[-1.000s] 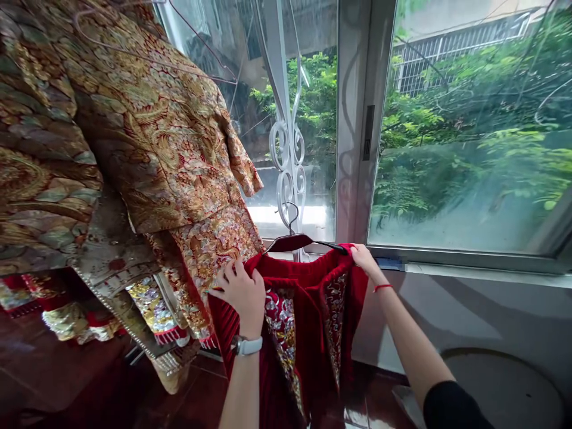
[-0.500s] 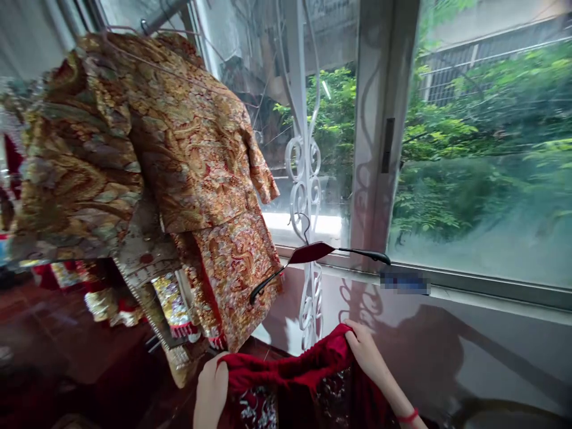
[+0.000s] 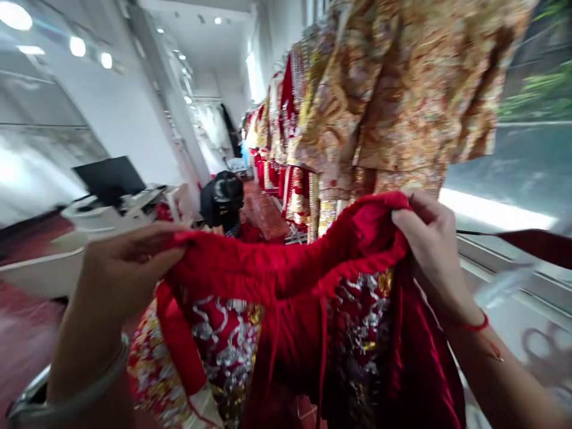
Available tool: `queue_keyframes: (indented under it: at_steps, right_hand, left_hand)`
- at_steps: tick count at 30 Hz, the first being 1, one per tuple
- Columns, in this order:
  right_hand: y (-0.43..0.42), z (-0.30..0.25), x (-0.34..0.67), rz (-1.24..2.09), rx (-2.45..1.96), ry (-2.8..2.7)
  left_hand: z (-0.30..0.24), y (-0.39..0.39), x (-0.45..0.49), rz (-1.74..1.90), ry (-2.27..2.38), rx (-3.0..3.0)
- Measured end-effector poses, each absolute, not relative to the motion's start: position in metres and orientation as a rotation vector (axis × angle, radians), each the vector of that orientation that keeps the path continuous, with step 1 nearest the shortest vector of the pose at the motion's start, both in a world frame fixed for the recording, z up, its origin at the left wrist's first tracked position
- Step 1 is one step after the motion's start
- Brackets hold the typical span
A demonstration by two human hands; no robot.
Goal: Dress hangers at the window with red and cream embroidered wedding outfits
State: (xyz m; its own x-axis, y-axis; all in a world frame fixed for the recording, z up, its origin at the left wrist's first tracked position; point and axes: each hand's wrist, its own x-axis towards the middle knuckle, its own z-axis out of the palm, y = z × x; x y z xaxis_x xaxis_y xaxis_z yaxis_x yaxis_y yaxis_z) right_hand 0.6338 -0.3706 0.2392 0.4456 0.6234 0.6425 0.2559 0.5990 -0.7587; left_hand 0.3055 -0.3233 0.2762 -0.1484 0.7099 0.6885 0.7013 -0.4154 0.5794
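left hand (image 3: 129, 262) is at the left end of the waistband of a red velvet skirt (image 3: 286, 333), fingers stretched over the cloth and gripping it, thumb hidden, so how tight is hard to tell. right hand (image 3: 429, 238) is clenched on the other end, fingers curled into the gathered velvet. the skirt hangs between the two hands in front of the person, held up by the waistband, not on a rack. its front has silver, gold and red embroidered panels (image 3: 223, 351), and the folds are bunched. a silver-toned band (image 3: 84, 381) sits on the left wrist, a thin red string (image 3: 476, 325) on the right. just behind the skirt is a long row of gold and red embroidered garments (image 3: 402, 101), hanging along the window side of the room. a dark hanger arm (image 3: 536, 244) sticks in from the right edge, near the right hand. further back on the left are a white desk (image 3: 40, 268) with a black monitor (image 3: 109, 179) and a person's dark head (image 3: 222, 199), well apart from both hands. red floor (image 3: 27, 339) shows lower left.
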Motion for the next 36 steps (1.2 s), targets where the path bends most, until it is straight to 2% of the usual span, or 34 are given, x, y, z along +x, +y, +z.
queue_keyframes:
  at_steps: [4,8,12,16,22,26,30,36]
  right_hand:
    - [-0.288,0.281,0.566,0.278,-0.834,-1.325]
    - [-0.168,0.282,0.476,0.263,-0.824,-1.598]
    - [-0.040,0.219,0.351,0.304,-0.927,-1.757]
    - [0.047,0.116,0.244,0.384,-1.422,-1.898]
    - [0.083,-0.042,0.185,0.543,-1.633,-2.067]
    - [0.091,-0.102,0.184,0.620,-1.718,-2.193]
    - [0.103,-0.110,0.192,0.653,-1.714,-2.254]
    - [0.095,-0.088,0.218,0.629,-1.707,-2.156]
  left_hand:
    - [0.307,-0.282,0.247,1.862,1.883,2.252]
    - [0.303,-0.213,0.167,1.652,2.399,2.214]
    - [0.256,-0.129,0.069,1.145,2.831,1.931]
    - [0.159,-0.054,-0.010,0.813,2.888,1.449]
    - [-0.029,-0.009,-0.033,0.658,2.776,1.332]
    - [-0.107,-0.009,-0.027,0.587,2.714,1.222]
    - [-0.120,-0.011,-0.034,0.582,2.657,1.171]
    - [-0.080,-0.019,-0.044,0.639,2.721,0.998]
